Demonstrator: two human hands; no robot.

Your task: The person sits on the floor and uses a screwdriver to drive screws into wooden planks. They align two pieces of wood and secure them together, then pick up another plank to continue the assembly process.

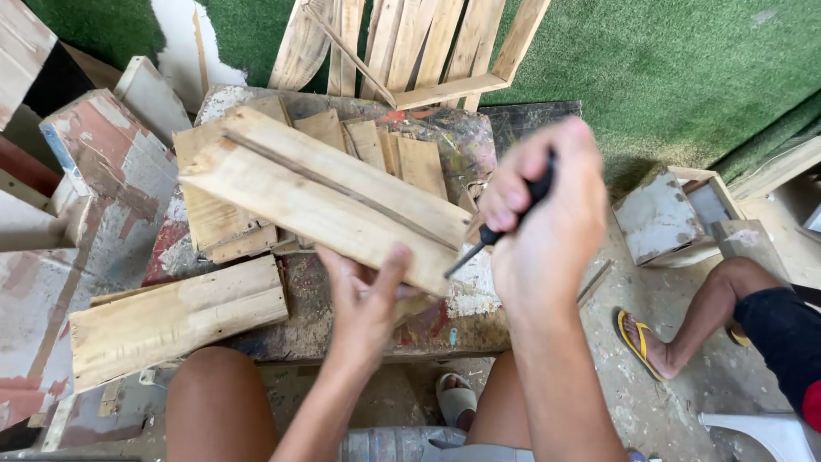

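Right hand [543, 231] grips tool [500, 227] over plank [316, 192].
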